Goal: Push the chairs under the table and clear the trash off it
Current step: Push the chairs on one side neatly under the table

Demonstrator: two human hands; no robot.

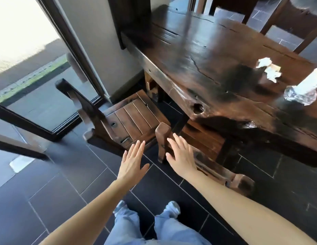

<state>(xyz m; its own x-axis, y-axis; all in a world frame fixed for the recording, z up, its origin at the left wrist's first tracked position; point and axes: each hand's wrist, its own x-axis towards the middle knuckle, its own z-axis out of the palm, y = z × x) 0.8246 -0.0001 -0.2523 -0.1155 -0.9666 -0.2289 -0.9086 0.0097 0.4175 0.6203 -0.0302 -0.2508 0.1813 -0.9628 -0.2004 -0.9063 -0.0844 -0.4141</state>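
Dark tiled floor [69,175]; both hands' fingers spread wide, empty, near chair [134,119]; no legible writing.

Two chairs at the near edge of a table, trash at its right end

The table [198,55] fills the right and far side. The left chair [134,119] stands partly out, beside the glass door [39,96] on its left; the right chair [203,144] sits further under the table. On the tabletop, far right, crumpled paper [268,68] lies just beyond a foil-wrapped item [302,91]. Both hands, left hand [133,161] and right hand [180,154], hover near the chairs.
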